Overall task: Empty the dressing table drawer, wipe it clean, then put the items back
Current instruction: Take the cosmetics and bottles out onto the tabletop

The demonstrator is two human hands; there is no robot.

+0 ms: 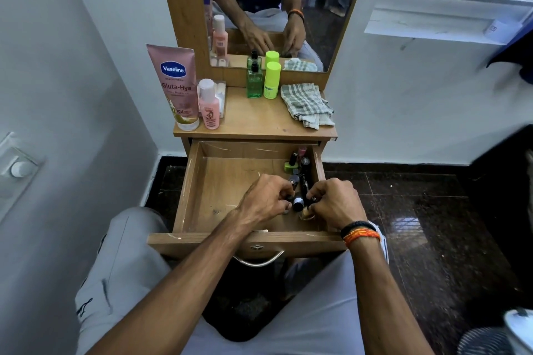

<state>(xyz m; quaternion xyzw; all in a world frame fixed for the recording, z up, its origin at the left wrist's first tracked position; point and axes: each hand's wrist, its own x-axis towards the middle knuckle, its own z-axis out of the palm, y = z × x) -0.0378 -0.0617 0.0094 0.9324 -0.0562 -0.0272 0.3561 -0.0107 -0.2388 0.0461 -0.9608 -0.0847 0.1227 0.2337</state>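
A: Drawer [190, 196] stands pulled out, and both hands are down in its right front corner among the small cosmetics.

B: What is each holding?

A: Left hand [264, 200] has its fingers curled in over the pile; something small seems pinched at the tips, but I cannot tell what. Right hand [334, 202] is curled round a little dark item beside a short silver-capped bottle [298, 202].

B: Emptying, or putting back?

A: Cannot say from this alone. Most of the drawer floor is bare, and the cloth [307, 105] lies crumpled on the tabletop, right side.

B: How to do it well?

A: I'd gather the tubes lengthwise, a few per hand, and lift straight up past the front rim so none roll away. Stand them near the others on top, well apart from the cloth.

B: Count them.

A: On top: one Vaseline tube [176, 86], one pink bottle [209, 105], one green bottle [254, 82], one lime bottle [272, 81], one cloth. A clear box [221, 95] sits behind the pink bottle. In the drawer: a lime-based piece [290, 166], a long black tube [304, 183], and roughly five more small ones, partly hidden by the fingers.
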